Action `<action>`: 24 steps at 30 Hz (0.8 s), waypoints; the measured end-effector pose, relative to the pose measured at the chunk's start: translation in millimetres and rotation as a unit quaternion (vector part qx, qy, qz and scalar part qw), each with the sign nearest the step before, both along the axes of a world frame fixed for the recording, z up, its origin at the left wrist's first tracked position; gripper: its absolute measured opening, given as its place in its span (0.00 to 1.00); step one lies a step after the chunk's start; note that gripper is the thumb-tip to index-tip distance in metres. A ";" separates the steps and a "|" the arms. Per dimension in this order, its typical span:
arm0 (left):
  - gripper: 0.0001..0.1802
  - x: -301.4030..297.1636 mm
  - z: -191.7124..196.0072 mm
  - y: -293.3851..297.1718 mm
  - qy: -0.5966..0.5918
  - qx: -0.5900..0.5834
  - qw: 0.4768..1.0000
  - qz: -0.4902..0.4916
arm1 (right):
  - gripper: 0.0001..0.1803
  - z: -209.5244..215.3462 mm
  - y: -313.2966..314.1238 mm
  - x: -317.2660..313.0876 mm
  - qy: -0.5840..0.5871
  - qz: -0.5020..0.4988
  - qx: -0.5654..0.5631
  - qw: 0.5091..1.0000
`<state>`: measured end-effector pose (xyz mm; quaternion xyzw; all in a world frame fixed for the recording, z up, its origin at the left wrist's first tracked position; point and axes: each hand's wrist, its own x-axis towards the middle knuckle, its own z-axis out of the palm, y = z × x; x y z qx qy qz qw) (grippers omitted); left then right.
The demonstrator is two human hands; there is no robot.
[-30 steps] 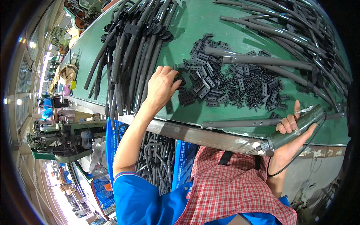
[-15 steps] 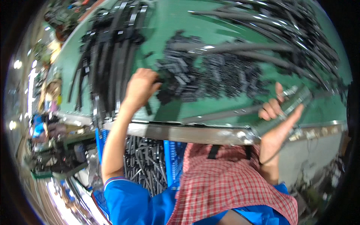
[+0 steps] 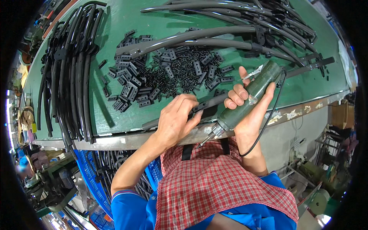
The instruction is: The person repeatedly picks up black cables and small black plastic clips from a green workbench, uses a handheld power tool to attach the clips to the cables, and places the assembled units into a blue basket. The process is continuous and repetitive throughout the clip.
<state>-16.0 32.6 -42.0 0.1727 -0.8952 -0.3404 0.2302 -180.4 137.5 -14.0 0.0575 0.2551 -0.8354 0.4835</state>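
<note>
My right hand (image 3: 251,109) is wrapped round a dark green electric screwdriver (image 3: 249,94). Its metal bit (image 3: 204,141) points down and left past the table edge, and a black cord loops by my wrist. My left hand (image 3: 176,120) pinches at a dark grey tube (image 3: 216,100) lying along the near side of the table. Whatever sits between those fingertips is mostly hidden. Beyond both hands is a heap of small black two-hole blocks (image 3: 132,90), with a pile of black screws (image 3: 174,78) among them.
Bundled dark tubes (image 3: 69,76) hang over the table's front edge at left. More tubes (image 3: 264,19) lie at the back right, two reaching over the heap. Below the green table (image 3: 103,122), a blue crate (image 3: 89,168) holds more tubes.
My left hand has moved right, from the left of the heap to the tube near the screwdriver. The screwdriver in my right hand has shifted left in the picture, and the view has turned.
</note>
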 end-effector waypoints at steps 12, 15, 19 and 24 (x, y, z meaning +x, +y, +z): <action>0.15 1.6 -1.3 -4.4 0.022 0.033 0.999 -0.029 | 0.58 57.3 -21.5 -2.3 0.435 -0.035 -0.215 0.874; 0.15 1.2 -1.8 -4.1 0.027 0.041 0.998 -0.028 | 0.57 60.8 -25.6 1.9 0.495 0.011 -0.197 0.846; 0.14 2.8 -4.3 -4.2 0.043 0.051 0.997 -0.027 | 0.44 75.5 -30.5 -10.9 0.593 0.163 -0.197 0.763; 0.12 3.9 -8.4 -5.9 0.043 0.040 0.998 -0.035 | 0.25 78.4 -42.0 -0.6 0.605 0.220 -0.130 0.754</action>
